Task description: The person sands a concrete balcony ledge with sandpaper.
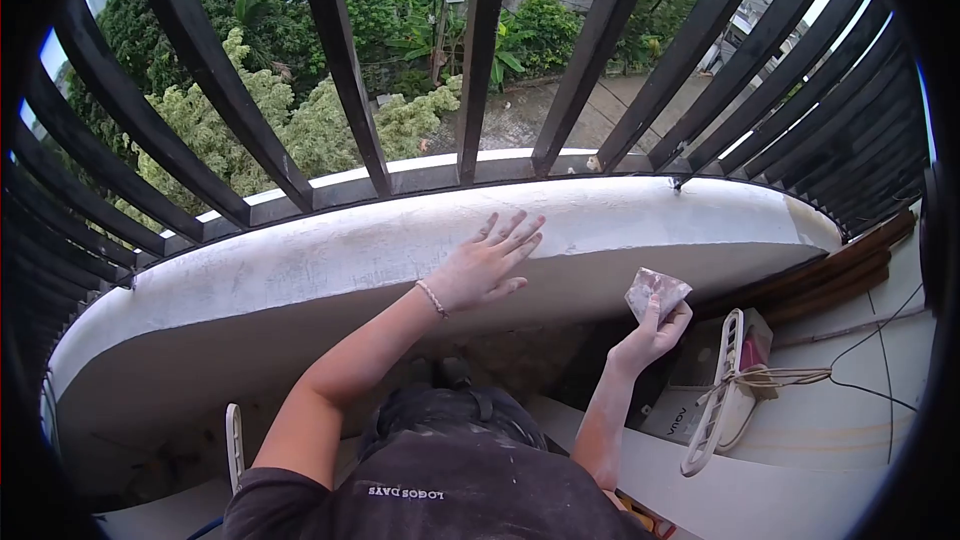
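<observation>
Left hand (480,270), mid-frame, fingers spread against the white wall (375,240); right hand (650,338), right of centre, pinches the folded sheet (661,284) by its lower part, and powdery skin could let it slip!

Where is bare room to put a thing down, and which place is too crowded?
The white curved ledge has bare stretches on both sides of the dusty left hand, bordered outward by the dark slatted railing. Crowded is the lower right, with a white slotted plastic frame, beige cord and long brown boards.
</observation>
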Motion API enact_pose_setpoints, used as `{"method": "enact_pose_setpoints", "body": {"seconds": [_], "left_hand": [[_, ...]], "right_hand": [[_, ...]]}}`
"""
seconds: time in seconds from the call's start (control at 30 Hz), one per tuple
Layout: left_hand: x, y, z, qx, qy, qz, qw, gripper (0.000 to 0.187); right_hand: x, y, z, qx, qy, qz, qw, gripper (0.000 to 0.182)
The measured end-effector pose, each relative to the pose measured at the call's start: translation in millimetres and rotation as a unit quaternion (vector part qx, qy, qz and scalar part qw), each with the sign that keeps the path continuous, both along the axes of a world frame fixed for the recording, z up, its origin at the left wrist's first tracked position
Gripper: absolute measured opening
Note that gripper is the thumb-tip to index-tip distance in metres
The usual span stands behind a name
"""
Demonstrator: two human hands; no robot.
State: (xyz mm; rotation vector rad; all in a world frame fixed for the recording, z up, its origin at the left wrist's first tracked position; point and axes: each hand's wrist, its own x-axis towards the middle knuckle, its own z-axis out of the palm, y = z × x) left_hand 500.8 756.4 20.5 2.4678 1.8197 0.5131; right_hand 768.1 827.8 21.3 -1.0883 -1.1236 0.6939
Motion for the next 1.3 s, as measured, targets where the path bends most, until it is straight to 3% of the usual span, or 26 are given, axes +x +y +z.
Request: {"method": "enact_pose_setpoints", "body": {"seconds": [0.17, 0.27, 0.3, 0.33, 0.4, 0.5, 0.6, 0.83, 0.93, 1.03, 1.13, 1.17, 1.27, 1.3], "left_hand": [[-75.6, -82.8, -20.9, -0.066, 0.034, 0.191, 0.979, 0.075], [-104.5, -133.2, -10.3, -0.095, 0.056, 0.262, 0.959, 0.072], [-112.6, -149.3, -9.8, -0.099, 0.055, 0.292, 0.95, 0.071], [-120.0, -165.3, -9.4, -0.104, 0.054, 0.323, 0.939, 0.07], [-133.9, -196.1, -7.4, -0.101, 0.055, 0.379, 0.918, 0.07], [-154.0, -239.4, -11.6, -0.089, 0.057, 0.461, 0.881, 0.07], [-167.9, -274.6, -19.1, -0.078, 0.047, 0.535, 0.84, 0.07], [-172.8, -284.4, -33.8, -0.03, 0.062, 0.633, 0.771, 0.067], [-172.5, -280.2, -37.5, -0.015, 0.07, 0.649, 0.757, 0.067], [-171.4, -278.9, -37.8, -0.008, 0.073, 0.654, 0.752, 0.066], [-172.3, -279.2, -37.2, -0.008, 0.074, 0.657, 0.75, 0.066], [-172.4, -279.0, -38.1, -0.007, 0.073, 0.657, 0.75, 0.066], [-171.0, -277.5, -36.1, 0.002, 0.068, 0.662, 0.746, 0.066], [-170.5, -277.4, -36.8, -0.003, 0.067, 0.662, 0.746, 0.067]], "right_hand": [[-33.3, -14.2, -5.3, 0.037, -0.12, 0.046, 0.991, 0.018], [-54.4, -17.8, -17.2, 0.039, -0.195, 0.152, 0.968, 0.017], [-60.8, -22.8, -13.0, -0.017, -0.239, 0.184, 0.953, 0.013], [-69.6, -21.4, -16.9, 0.064, -0.255, 0.235, 0.936, 0.011], [-95.8, -12.7, -25.7, 0.227, -0.274, 0.329, 0.875, 0.008], [-136.4, -20.0, 0.9, 0.294, -0.351, 0.467, 0.756, 0.016], [-177.9, -37.9, -5.2, 0.217, -0.378, 0.607, 0.665, 0.027], [-280.4, -87.2, -11.7, 0.316, -0.446, 0.622, 0.56, 0.049], [-333.2, -113.1, -18.9, 0.338, -0.477, 0.562, 0.585, 0.066], [-375.4, -131.6, 20.3, 0.13, -0.582, 0.617, 0.514, 0.083], [-416.5, -137.4, -15.5, 0.152, -0.522, 0.586, 0.601, 0.094], [-426.9, -138.6, -24.9, 0.197, -0.511, 0.546, 0.634, 0.09], [-438.7, -136.8, -36.6, 0.246, -0.542, 0.511, 0.62, 0.081], [-428.6, -138.0, -22.4, 0.19, -0.523, 0.543, 0.629, 0.071]]}}
